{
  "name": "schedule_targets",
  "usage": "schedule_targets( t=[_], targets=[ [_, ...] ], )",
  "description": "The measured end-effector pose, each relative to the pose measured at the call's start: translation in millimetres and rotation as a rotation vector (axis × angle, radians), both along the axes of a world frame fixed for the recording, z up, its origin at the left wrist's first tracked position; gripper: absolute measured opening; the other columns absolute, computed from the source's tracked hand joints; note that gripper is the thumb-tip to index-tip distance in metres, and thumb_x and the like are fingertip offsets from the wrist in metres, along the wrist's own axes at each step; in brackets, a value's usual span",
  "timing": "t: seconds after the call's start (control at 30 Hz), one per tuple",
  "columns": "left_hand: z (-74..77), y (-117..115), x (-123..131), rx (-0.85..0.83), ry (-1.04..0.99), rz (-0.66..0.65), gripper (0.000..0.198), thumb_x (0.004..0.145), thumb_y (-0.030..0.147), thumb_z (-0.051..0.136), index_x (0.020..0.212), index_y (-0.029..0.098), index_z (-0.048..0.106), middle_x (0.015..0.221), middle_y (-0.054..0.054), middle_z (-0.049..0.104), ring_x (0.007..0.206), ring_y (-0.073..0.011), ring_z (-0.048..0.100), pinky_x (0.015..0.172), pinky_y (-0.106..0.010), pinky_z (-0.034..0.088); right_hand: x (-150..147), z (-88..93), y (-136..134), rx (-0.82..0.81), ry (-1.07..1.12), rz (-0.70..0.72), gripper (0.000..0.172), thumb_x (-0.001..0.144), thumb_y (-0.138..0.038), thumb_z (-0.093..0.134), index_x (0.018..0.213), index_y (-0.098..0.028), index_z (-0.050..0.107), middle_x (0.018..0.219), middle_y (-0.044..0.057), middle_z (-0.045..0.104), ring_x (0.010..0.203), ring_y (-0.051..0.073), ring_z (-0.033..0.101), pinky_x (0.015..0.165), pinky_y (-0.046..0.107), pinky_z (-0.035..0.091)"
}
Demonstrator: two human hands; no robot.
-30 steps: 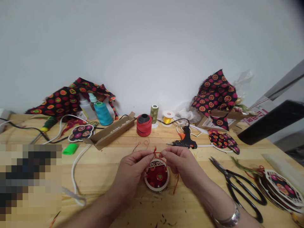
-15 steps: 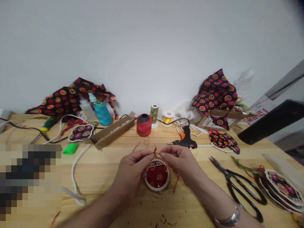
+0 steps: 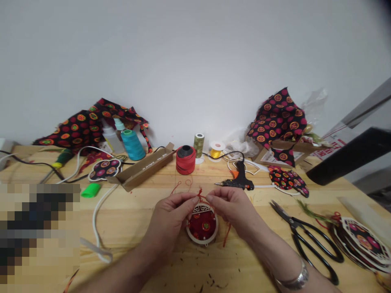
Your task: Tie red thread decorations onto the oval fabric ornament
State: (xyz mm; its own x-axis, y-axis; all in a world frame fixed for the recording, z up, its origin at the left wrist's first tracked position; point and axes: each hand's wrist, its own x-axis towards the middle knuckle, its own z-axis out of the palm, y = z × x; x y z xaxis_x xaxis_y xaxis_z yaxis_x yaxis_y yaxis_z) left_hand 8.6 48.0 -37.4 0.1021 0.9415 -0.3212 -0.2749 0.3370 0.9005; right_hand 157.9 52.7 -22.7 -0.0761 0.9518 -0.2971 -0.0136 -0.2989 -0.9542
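My left hand [image 3: 172, 213] and my right hand [image 3: 230, 209] meet near the middle of the table, each pinching a red cord [image 3: 200, 196] between thumb and fingertips. The cord is looped at the top of a round pendant [image 3: 202, 226] with dark red patterned fabric, a pale rim and a cut-out fretwork band. It lies on the wood just below my fingertips. One cord end [image 3: 226, 235] hangs down beside my right hand. Thin red thread runs from a red spool [image 3: 185, 160] behind my hands. My fingers partly hide the knot.
Black-handled scissors [image 3: 308, 236] and a stack of ornaments [image 3: 363, 240] lie to the right. Behind are a glue gun [image 3: 240, 179], an open cardboard box [image 3: 146, 169], a blue thread cone [image 3: 133, 145] and patterned cloth [image 3: 277, 118]. A white cable [image 3: 97, 219] curves at left.
Almost nothing differs. Both hands keep their pinch on the red cord above the pendant, and the view has shifted very slightly.
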Motion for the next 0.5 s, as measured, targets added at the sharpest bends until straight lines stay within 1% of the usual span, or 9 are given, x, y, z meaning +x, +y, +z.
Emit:
schedule_targets(
  t=[0.13, 0.23, 0.33, 0.5],
  targets=[
    [-0.5, 0.0, 0.2, -0.003, 0.013, 0.008, 0.014, 0.063, 0.023, 0.074, 0.074, 0.015, 0.072, 0.066, -0.003, 0.073, 0.060, -0.0159, 0.063, 0.059, -0.026, 0.049, 0.4, -0.9, -0.3, 0.014, 0.051, 0.000, 0.024, 0.065, -0.035, 0.067, 0.064, -0.014, 0.057, 0.042, -0.008, 0.044, 0.037, 0.003, 0.028, 0.038, 0.020, 0.017],
    [0.1, 1.3, 0.8, -0.002, 0.000, 0.003, 0.014, 0.064, 0.024, 0.074, 0.076, 0.016, 0.073, 0.069, -0.003, 0.074, 0.063, -0.0168, 0.064, 0.061, -0.027, 0.049, 0.6, -1.6, -0.7, 0.029, 0.062, 0.001, 0.026, 0.065, -0.037, 0.067, 0.064, -0.013, 0.056, 0.041, -0.008, 0.043, 0.037, 0.003, 0.028, 0.038, 0.019, 0.016],
    [1.4, 2.0, 1.2, -0.003, -0.007, 0.005, 0.014, 0.063, 0.024, 0.075, 0.074, 0.016, 0.073, 0.069, -0.003, 0.073, 0.065, -0.0182, 0.065, 0.063, -0.028, 0.050, 0.4, -2.2, -0.7, 0.042, 0.069, 0.003, 0.025, 0.066, -0.036, 0.067, 0.065, -0.014, 0.056, 0.040, -0.009, 0.043, 0.036, 0.003, 0.028, 0.038, 0.019, 0.016],
    [0.8, 0.9, 1.0, -0.013, 0.000, 0.008, 0.013, 0.063, 0.025, 0.075, 0.073, 0.016, 0.073, 0.066, -0.003, 0.073, 0.061, -0.0164, 0.064, 0.059, -0.026, 0.049, 0.5, -3.0, -0.5, 0.035, 0.100, -0.007, 0.023, 0.067, -0.034, 0.067, 0.065, -0.015, 0.055, 0.038, -0.009, 0.042, 0.035, 0.003, 0.029, 0.037, 0.018, 0.017]
  ],
)
